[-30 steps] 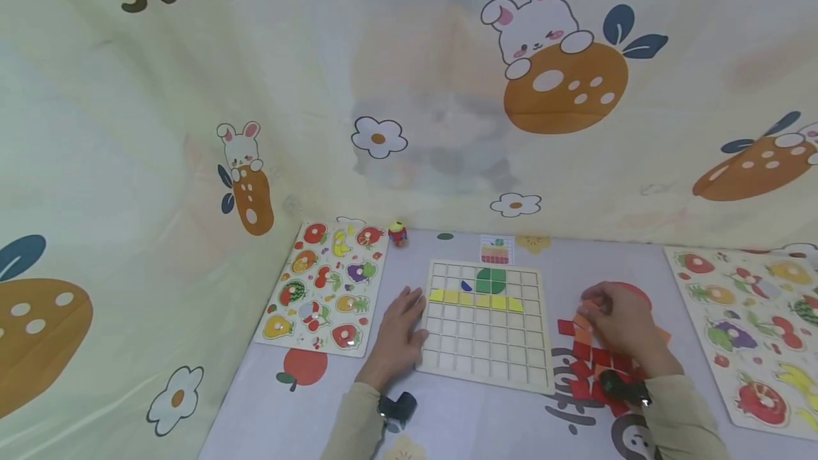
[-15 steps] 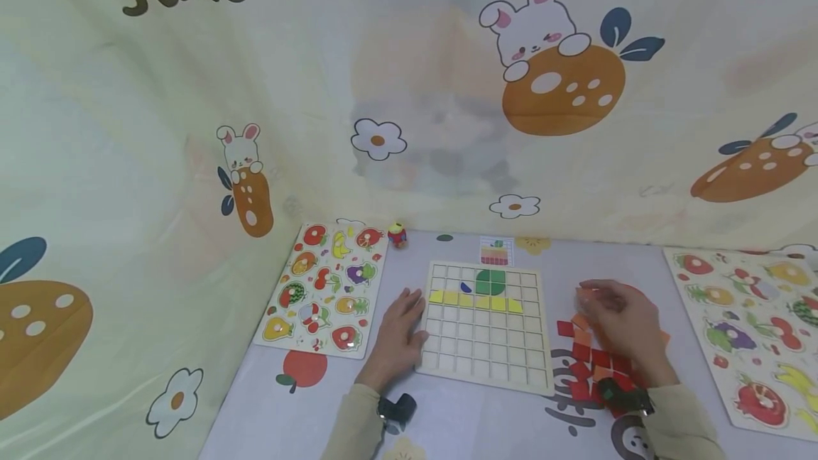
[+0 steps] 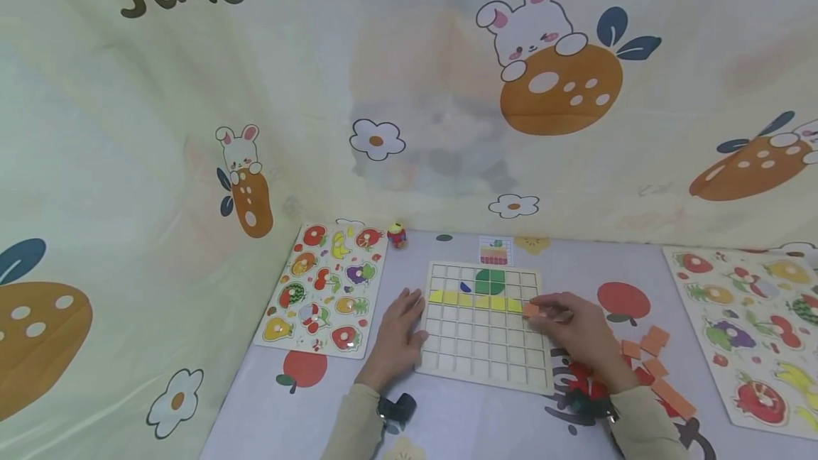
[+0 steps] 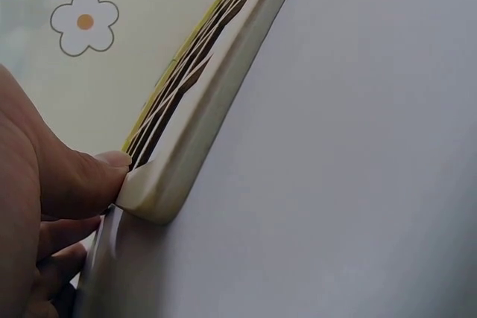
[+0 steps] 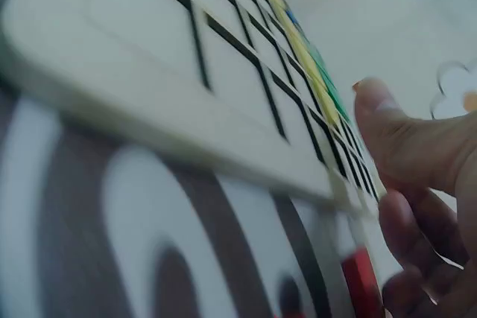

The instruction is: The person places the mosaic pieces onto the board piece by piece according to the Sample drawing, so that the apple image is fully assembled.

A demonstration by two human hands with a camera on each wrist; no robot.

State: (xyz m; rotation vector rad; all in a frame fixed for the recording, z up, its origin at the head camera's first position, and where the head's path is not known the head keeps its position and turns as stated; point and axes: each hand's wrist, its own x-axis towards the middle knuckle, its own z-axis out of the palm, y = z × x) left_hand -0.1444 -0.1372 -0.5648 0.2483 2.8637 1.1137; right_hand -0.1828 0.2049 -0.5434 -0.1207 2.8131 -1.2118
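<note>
Presently, progress: the work is looking early; two green pieces and one yellow row are sitting in the far part of the grid, and every row nearer than those is showing bare cells.
Table (image 3: 486,424): it is carrying everything under a pale printed cover, with cartoon cloth hanging behind it.
Fruit boards: one fruit puzzle (image 3: 326,286) is lying to the left and another fruit puzzle (image 3: 748,332) to the right, both well apart from the hands.
Grid board (image 3: 486,368): it is lying flat at the middle of the table, pale wood with square cells; a small pattern card (image 3: 495,250) is lying just beyond its far edge.
Loose tiles (image 3: 652,360): orange and red squares are lying scattered near the board's right side.
Left hand (image 3: 397,332): it is resting with straight fingers against the board's left edge, the thumb (image 4: 89,180) touching a corner.
Right hand (image 3: 578,336): it is pinching an orange tile (image 3: 531,310) over the board's right side, just by the right end of the yellow row.
Orange tile: it is looking small, flat and square; whether it is touching the board, I cannot tell.
</note>
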